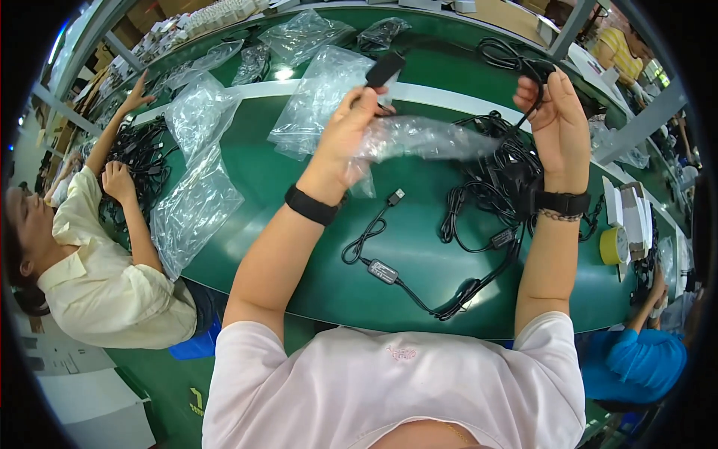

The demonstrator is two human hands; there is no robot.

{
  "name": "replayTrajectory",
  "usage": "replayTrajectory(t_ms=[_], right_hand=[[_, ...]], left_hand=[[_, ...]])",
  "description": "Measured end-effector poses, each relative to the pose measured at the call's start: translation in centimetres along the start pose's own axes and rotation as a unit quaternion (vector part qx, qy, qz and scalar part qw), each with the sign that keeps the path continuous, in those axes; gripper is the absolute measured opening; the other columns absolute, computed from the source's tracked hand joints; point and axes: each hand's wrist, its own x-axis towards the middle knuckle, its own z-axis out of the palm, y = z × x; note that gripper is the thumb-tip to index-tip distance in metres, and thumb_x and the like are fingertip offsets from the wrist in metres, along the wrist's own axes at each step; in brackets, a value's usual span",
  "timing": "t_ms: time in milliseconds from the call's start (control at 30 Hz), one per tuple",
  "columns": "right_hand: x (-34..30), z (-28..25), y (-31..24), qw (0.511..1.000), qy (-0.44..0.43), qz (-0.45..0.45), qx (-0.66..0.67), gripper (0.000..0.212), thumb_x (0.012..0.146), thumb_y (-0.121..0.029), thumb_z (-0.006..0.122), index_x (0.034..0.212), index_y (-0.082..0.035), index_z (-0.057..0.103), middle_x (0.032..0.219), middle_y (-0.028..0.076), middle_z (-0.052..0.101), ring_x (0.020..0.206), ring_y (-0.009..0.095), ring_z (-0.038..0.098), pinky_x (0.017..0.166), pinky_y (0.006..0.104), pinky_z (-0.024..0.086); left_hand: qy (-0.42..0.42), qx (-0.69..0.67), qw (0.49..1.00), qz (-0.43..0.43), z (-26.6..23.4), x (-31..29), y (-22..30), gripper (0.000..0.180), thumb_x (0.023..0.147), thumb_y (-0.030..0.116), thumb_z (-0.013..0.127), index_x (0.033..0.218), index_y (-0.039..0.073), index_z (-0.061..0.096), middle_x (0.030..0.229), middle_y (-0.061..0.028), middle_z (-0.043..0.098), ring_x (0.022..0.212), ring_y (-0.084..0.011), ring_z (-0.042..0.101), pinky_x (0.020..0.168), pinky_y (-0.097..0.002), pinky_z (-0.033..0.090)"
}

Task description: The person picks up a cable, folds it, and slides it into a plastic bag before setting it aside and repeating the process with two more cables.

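Observation:
My left hand point(350, 138) is raised over the table, its fingers pinching the lead below a small black rectangular box point(385, 69). A crumpled clear plastic bag point(434, 139) trails from that hand's palm toward the right. My right hand point(559, 123), also raised, has its fingers closed around a black cable point(532, 93) whose looped part extends up and left of the fingertips. Under my right hand lies a pile of black cables point(497, 176). Between my forearms rests a USB cable with an inline grey-labelled box point(383, 272).
Clear plastic bags point(198, 176) lie on the green table point(299, 277). Yellow tape point(613, 245) stands beside white boxes point(636, 217) at the right. A co-worker in a cream shirt point(112, 284) reaches over cables at the left; another in blue point(636, 367) works at the right.

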Motion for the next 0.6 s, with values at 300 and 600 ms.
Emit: replayTrajectory(t_ms=[300, 600], right_hand=[[0.1, -0.1, 1.1, 0.998, -0.048, 0.009, 0.046, 0.027, 0.091, -0.015, 0.043, 0.114, -0.003, 0.042, 0.096, 0.016, 0.055, 0.065, 0.011, 0.046, 0.055, 0.0188, 0.041], [-1.1, 2.0, 4.4, 0.957, -0.108, 0.118, 0.24, 0.025, 0.092, -0.016, 0.039, 0.112, -0.002, 0.042, 0.103, 0.02, 0.054, 0.085, 0.023, 0.058, 0.074, 0.0319, 0.049]], left_hand=[[-0.028, 0.059, 0.998, 0.02, -1.2, 0.4, 0.4, 0.045, 0.081, 0.038, 0.058, 0.111, 0.006, 0.048, 0.088, -0.0059, 0.058, 0.067, -0.0087, 0.054, 0.056, -0.0206, 0.043], [-0.077, -0.179, 0.975, -0.111, -1.1, -0.3, 0.4, 0.033, 0.088, 0.046, 0.038, 0.093, 0.015, 0.047, 0.112, -0.0141, 0.054, 0.046, -0.0058, 0.043, 0.036, -0.016, 0.033]])
